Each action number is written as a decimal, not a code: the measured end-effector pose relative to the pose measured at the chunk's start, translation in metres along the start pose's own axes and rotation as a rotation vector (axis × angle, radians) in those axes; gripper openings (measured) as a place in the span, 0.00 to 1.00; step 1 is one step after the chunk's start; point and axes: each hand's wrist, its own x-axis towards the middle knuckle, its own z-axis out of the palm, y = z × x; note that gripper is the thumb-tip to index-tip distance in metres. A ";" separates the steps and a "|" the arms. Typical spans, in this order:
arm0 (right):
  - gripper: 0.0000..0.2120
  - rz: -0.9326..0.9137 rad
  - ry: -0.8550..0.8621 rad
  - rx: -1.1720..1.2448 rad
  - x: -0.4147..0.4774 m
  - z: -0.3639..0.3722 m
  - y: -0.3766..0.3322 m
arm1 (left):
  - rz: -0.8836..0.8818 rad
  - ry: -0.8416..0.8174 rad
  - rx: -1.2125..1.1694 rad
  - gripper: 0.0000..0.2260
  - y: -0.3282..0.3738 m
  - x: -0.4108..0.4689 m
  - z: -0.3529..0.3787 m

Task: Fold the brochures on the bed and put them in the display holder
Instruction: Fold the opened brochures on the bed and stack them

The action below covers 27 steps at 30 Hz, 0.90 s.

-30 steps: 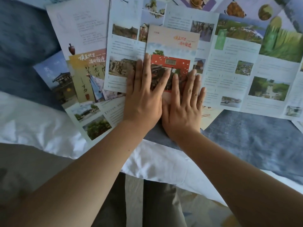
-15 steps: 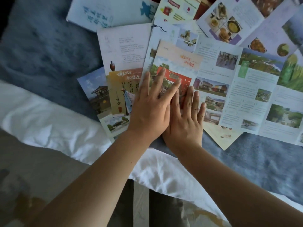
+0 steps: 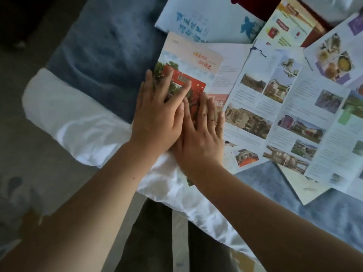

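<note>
A folded brochure (image 3: 193, 61) with a red building on its cover lies near the bed's front edge. Both my hands press flat on its lower half. My left hand (image 3: 157, 118) has its fingers spread over the red picture and partly overlaps my right hand (image 3: 202, 134), which lies flat just to the right. Neither hand grips anything. To the right, a large unfolded brochure (image 3: 284, 114) with photos and text is spread out. No display holder is in view.
More brochures lie at the back: a white one with blue writing (image 3: 206, 22), an orange one (image 3: 288, 30) and a food one (image 3: 337, 55). A blue blanket (image 3: 102, 52) covers the bed, with white sheet (image 3: 68, 118) at its edge. A dark red thing (image 3: 253, 6) sits at the top.
Both hands have slid the folded brochure to the left; it now hides the yellow brochures that showed beside it. My left hand now overlaps my right.
</note>
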 end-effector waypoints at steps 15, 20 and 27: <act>0.31 -0.168 -0.060 0.030 0.009 0.016 -0.087 | -0.037 0.086 0.173 0.20 -0.106 -0.030 -0.027; 0.33 -0.100 -0.099 0.039 0.035 0.001 -0.095 | -0.023 -0.004 0.267 0.23 -0.111 -0.028 -0.041; 0.41 -0.198 -0.206 0.011 0.055 -0.021 -0.103 | 0.070 -0.153 0.238 0.31 -0.107 -0.011 -0.084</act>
